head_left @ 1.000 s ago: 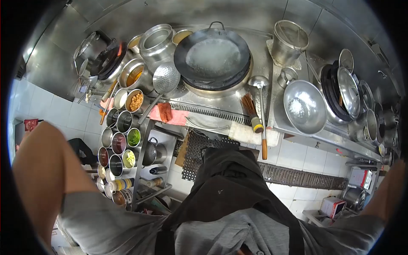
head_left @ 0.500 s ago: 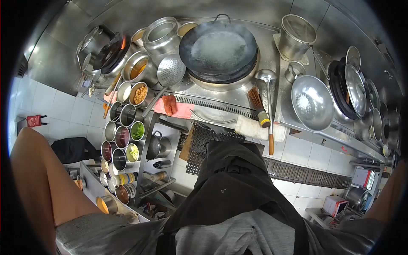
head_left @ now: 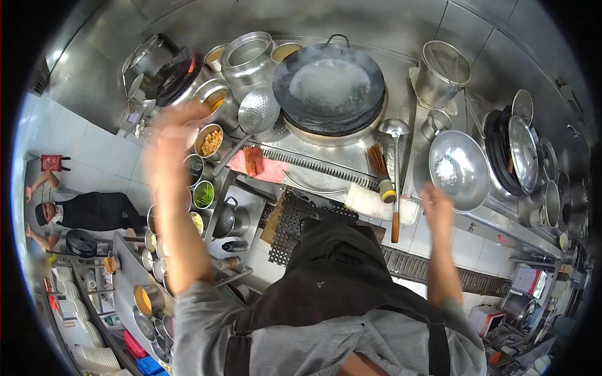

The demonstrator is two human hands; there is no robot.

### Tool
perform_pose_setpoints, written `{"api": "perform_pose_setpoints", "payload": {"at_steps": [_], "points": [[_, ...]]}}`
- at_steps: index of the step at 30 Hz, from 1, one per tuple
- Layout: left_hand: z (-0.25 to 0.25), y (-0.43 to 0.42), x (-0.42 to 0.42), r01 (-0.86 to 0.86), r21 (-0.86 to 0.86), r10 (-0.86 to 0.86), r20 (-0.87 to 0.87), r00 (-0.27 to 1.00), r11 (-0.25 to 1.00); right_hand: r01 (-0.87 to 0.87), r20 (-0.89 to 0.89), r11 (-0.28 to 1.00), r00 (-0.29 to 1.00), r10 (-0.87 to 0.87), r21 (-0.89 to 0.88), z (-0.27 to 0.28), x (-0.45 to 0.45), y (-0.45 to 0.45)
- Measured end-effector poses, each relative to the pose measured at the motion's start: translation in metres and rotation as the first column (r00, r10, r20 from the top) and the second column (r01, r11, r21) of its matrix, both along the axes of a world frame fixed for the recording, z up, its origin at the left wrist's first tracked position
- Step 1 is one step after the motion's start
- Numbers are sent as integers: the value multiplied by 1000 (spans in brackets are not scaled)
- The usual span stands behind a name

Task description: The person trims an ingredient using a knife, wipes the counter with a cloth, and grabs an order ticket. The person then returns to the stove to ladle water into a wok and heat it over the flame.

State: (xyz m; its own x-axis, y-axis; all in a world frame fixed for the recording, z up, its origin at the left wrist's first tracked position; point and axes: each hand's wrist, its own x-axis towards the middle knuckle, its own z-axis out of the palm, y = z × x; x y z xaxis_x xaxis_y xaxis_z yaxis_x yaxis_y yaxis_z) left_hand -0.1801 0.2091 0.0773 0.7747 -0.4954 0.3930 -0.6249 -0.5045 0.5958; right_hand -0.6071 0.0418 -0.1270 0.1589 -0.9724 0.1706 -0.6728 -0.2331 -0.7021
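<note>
My left hand (head_left: pixel 182 122), smeared by motion, reaches over the metal pots at the left. Close to it are a steel pot of orange liquid (head_left: pixel 216 100) and a pot of light brown chunks (head_left: pixel 209 141). My right hand (head_left: pixel 437 205) is raised at the lower left rim of a shiny steel wok (head_left: pixel 461 178); its fingers look bent but blurred, and contact is unclear. Left of that hand lies a ladle (head_left: pixel 395 150) with a wooden handle. A dark wok (head_left: pixel 298 103) of steaming, cloudy liquid sits on the central burner. Beside it rests a perforated skimmer (head_left: pixel 258 111).
A bamboo brush (head_left: pixel 378 161) and a white folded cloth (head_left: pixel 357 199) lie along the stove's front edge. A red cloth (head_left: pixel 254 161) is further left. A strainer pot (head_left: pixel 444 78) stands at the back right. Another person in a dark apron (head_left: pixel 100 212) is at the far left.
Both my forearms have swung inward, bringing my hands into view over the stove front. The view has shifted slightly, and another person now shows at the left. The ladle and woks stay put.
</note>
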Motion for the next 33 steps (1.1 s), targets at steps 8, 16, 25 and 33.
{"api": "perform_pose_setpoints", "payload": {"at_steps": [8, 16, 25, 33], "points": [[-416, 105, 0, 664, 558, 207, -820, 533, 498, 15, -272, 982, 962, 38, 191, -163, 5, 52], [-512, 192, 50, 892, 422, -63, -898, 436, 162, 257, -12, 856, 959, -282, 449, -151, -1, 28], [-564, 115, 115, 642, 477, 87, -837, 540, 600, 216, 127, 858, 943, -307, 466, -46, 109, 3], [-573, 72, 144, 714, 400, 20, -879, 476, 574, -56, -296, 992, 955, 21, -110, -25, 209, -139]]}}
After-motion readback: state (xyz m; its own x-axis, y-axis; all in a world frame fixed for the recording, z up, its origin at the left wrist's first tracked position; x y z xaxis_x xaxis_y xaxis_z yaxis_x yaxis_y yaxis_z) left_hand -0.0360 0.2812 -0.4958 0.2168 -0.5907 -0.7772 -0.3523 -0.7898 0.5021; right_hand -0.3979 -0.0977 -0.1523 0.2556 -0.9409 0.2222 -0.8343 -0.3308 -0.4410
